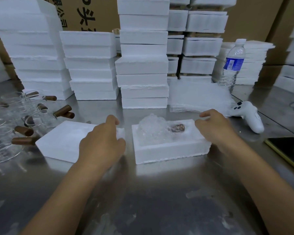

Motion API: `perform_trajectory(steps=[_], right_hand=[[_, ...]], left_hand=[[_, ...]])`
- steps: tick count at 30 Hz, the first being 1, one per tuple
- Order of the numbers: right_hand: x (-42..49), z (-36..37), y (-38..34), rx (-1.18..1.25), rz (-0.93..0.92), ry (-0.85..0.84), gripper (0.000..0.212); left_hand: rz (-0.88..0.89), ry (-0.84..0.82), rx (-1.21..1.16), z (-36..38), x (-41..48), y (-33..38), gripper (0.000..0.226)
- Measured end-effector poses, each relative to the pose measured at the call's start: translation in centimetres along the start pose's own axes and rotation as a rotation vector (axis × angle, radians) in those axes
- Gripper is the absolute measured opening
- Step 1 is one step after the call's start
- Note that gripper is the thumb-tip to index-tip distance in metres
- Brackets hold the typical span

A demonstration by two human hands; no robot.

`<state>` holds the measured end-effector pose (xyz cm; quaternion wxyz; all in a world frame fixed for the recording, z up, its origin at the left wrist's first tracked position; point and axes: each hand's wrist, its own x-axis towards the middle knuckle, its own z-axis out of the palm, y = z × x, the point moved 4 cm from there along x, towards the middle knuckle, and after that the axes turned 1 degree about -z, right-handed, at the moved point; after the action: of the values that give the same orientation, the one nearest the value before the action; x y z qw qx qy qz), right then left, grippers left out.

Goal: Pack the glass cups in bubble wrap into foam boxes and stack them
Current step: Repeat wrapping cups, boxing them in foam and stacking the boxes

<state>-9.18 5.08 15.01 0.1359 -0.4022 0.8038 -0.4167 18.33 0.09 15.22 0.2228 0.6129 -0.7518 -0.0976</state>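
Steel table: bubble-wrapped brown-handled cup in foam box; left grip holds lid

water bottle upright | white controller lying flat | phone right edge

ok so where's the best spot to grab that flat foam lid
By its right end, across the width, from above: the foam lid lies flat and thin on the table, and that end faces the open foam box. The left hand spans it there.
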Motion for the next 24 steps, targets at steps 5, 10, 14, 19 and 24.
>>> perform_trajectory(steps=[5,10,14,19,24], right_hand=[[0.4,0.4,0.5,0.173,0.070,-0.055,0.024],[0.1,0.5,0.2,0.214,0.065,-0.095,0.005],[-0.3,0.4,-0.1,0.190,0.043,-0.119,0.011],[-0.4,0.7,-0.1,0.190,0.028,-0.138,0.031],[-0.2,1.0,-0.1,0.193,0.009,-0.162,0.018]], left_hand=[[0.042,0.176,-0.128,-1.3,-0.5,0.5,0.031],[0.172,0.449,-0.363,-3.1,-1.5,1.5,0.026],[0.302,0.693,-0.602,-4.4,-2.4,1.8,0.028],[0.526,0.869,-0.899,-5.8,-2.8,1.6,0.029],[0.172,0.777,-1.211,-5.5,-0.4,-1.4,0.053]])
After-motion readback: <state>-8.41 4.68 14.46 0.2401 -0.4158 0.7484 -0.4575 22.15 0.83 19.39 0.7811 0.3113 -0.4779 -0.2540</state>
